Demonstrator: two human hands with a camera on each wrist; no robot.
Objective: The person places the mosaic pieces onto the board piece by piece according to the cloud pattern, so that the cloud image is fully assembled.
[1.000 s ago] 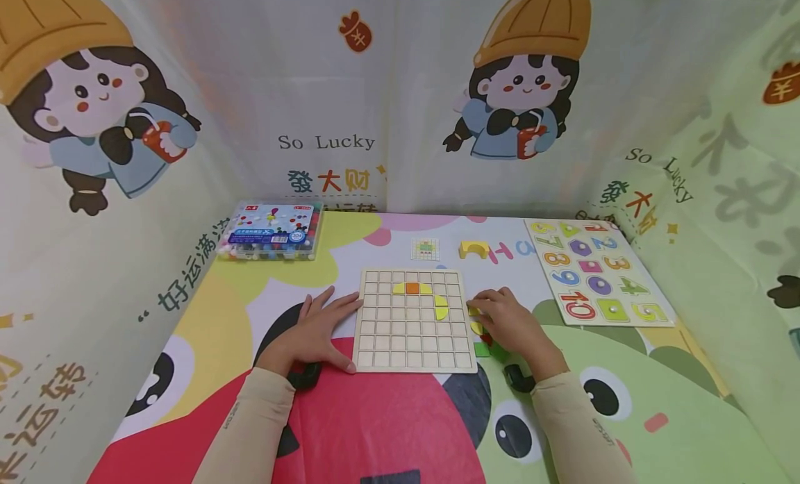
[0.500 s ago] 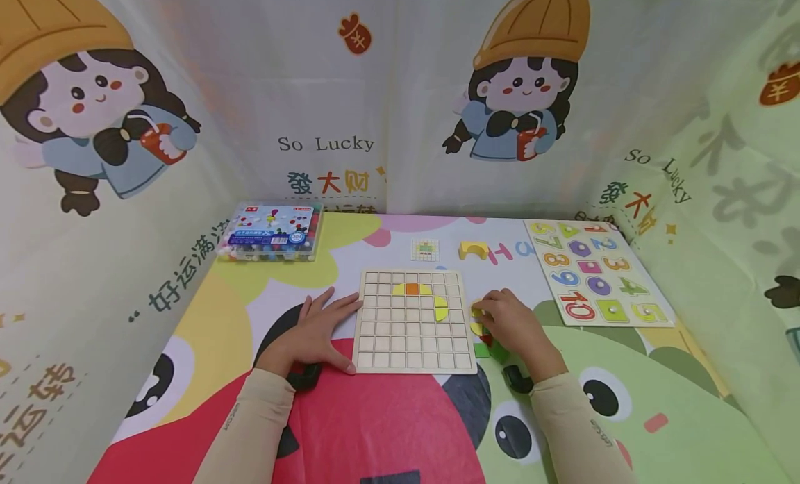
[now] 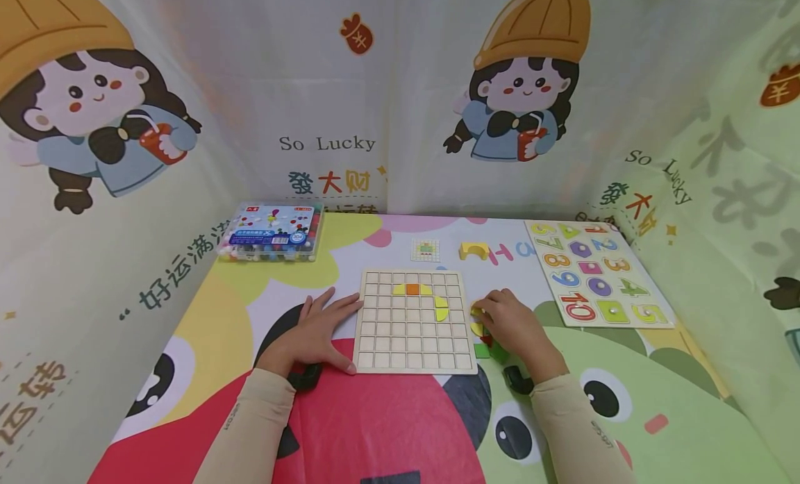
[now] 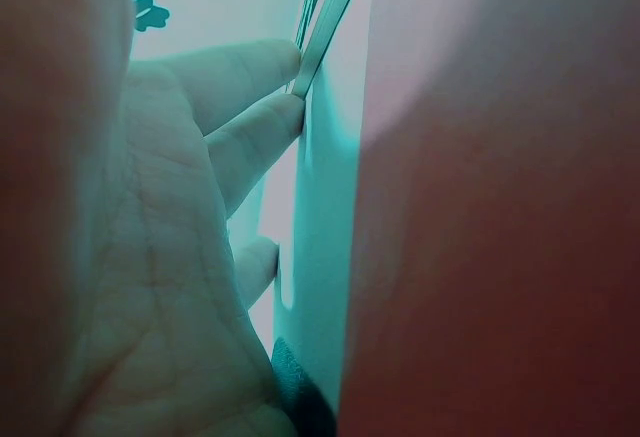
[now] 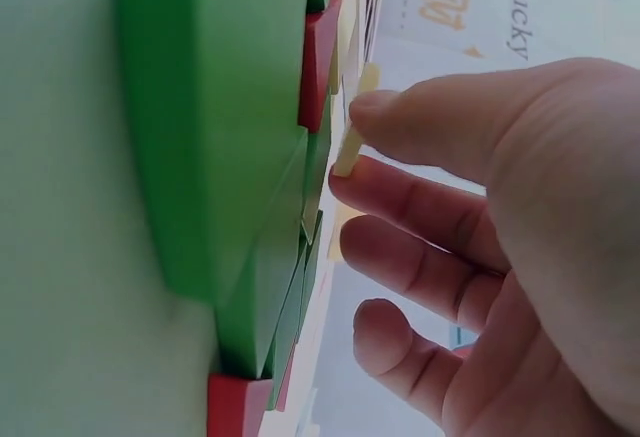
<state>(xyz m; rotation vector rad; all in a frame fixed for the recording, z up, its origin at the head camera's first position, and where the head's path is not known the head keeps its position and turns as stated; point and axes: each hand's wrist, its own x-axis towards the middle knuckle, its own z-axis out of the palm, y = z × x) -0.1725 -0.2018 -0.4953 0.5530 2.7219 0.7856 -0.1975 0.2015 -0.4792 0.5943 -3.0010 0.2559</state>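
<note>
A wooden grid board (image 3: 415, 338) lies on the table between the hands. On its upper rows sit an orange square (image 3: 412, 289) with a yellow piece on either side, plus two yellow quarter-round pieces (image 3: 441, 307) farther right. My left hand (image 3: 309, 335) is spread along the board's left edge, fingertips and thumb touching it. Beyond the right edge, my right hand (image 3: 514, 328) pinches a thin yellow block (image 5: 348, 155) between thumb and index finger. Beneath that hand lie green blocks (image 5: 240, 107) and a red block (image 5: 318, 67), partly hidden in the head view.
Behind the board are a small pattern card (image 3: 426, 250) and a yellow arch block (image 3: 474, 251). A clear box of coloured beads (image 3: 271, 232) stands at the back left. A number puzzle board (image 3: 596, 276) lies to the right. Printed curtains surround the table.
My right hand has shifted very slightly right, away from the board's edge, its fingers staying at the yellow block. The left hand and the board have stayed in place.
</note>
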